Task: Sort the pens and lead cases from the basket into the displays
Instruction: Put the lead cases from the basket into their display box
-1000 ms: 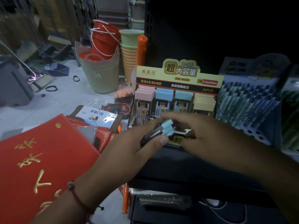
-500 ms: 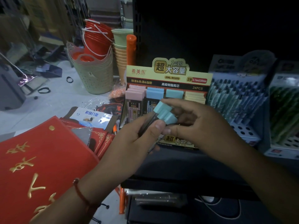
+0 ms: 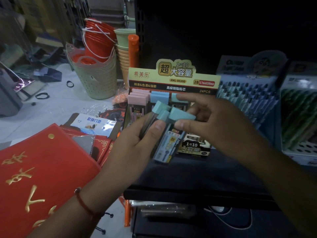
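My left hand (image 3: 135,143) is nearest, a red cord on its wrist, fingers curled around a small bunch of lead cases (image 3: 154,124) with pale blue caps, my thumb pressed across their front. My right hand (image 3: 211,121) meets it from the other side, thumb and fingers pinching the blue cap of one lead case (image 3: 181,115) at the edge of the bunch. Both hands hang above the dark shelf (image 3: 188,176). Just behind them stands the yellow lead display (image 3: 173,79), pink and blue caps lined up in its slots. Right of it sits the pen display (image 3: 247,97). Off left lie red folders (image 3: 34,169), with stacked baskets (image 3: 97,78) farther back.
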`<state>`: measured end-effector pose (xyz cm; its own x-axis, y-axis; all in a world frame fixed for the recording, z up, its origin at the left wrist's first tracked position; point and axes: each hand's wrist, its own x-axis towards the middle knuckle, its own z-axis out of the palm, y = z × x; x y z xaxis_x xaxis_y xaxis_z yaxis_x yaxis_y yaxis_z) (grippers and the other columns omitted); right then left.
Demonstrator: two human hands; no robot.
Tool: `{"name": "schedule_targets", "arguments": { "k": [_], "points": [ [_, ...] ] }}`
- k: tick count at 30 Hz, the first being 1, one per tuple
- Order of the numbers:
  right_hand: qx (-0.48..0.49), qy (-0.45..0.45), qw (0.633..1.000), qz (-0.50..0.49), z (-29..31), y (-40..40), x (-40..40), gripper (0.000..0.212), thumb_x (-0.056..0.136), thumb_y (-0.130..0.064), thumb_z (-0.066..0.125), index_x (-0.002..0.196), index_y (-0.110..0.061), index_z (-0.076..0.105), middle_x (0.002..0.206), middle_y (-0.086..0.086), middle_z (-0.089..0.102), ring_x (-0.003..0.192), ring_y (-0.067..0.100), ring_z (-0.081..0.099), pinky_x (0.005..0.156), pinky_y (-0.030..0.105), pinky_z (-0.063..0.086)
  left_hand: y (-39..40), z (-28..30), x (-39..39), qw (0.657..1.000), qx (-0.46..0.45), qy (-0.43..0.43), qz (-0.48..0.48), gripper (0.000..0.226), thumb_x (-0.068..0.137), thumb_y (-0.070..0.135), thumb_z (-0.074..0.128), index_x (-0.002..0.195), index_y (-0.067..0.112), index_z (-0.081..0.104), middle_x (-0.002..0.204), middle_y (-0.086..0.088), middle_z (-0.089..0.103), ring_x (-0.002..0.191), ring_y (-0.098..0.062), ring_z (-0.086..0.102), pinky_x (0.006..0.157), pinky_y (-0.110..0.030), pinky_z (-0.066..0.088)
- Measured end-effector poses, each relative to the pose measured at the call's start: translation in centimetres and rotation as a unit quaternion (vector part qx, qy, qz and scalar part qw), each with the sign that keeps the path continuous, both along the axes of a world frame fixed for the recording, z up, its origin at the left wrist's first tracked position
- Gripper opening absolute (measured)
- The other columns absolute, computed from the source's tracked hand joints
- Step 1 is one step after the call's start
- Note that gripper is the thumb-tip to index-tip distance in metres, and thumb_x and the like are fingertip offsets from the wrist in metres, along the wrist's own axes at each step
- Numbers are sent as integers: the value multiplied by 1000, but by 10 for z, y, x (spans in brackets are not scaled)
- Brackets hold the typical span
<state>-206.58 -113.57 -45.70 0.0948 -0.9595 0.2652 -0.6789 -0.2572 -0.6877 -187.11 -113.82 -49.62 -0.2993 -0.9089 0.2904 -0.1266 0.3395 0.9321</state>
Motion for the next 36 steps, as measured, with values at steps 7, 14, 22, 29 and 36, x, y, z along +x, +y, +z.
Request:
{"name": "schedule_targets", "arguments": {
  "k": [7,14,22,29,36],
  "points": [
    [-38,10,999,-18,14,-3,-15,21,84,-37,70,97,-51,63,90,-18,68,77,1,64,65,13,51,-1,-13,9,987,-56,-152,19,34,92,55,42,120,44,58,97,28,65,91,7,61,71,-16,45],
    [-40,-53,998,-14,14,-5,-17,16,87,-24,72,92,-38,67,90,-12,72,81,2,67,66,13,53,2,-16,14,957,-108,-268,20,51,91,67,29,140,54,36,117,24,63,100,8,56,82,-25,51],
    [-93,-103,990,-36,12,-11,-21,10,91,-20,69,100,-22,69,89,-7,73,82,8,70,69,26,59,0,-17,15,940,-133,-313,19,52,92,68,27,142,55,32,118,19,61,96,6,53,75,-9,40],
    [-158,-126,977,-62,8,-23,-27,19,95,-16,65,101,-35,63,93,-22,70,87,4,69,72,24,57,-3,-21,21,926,-134,-352,17,53,92,73,22,142,56,25,127,20,57,100,8,48,78,-5,35],
    [-182,-57,979,-71,3,-32,-10,22,93,-25,68,112,-36,65,100,-20,67,87,-3,66,73,18,55,-7,-23,24,912,-139,-386,8,59,86,78,17,141,60,20,134,24,52,111,5,46,79,-1,30]
  ]
}}
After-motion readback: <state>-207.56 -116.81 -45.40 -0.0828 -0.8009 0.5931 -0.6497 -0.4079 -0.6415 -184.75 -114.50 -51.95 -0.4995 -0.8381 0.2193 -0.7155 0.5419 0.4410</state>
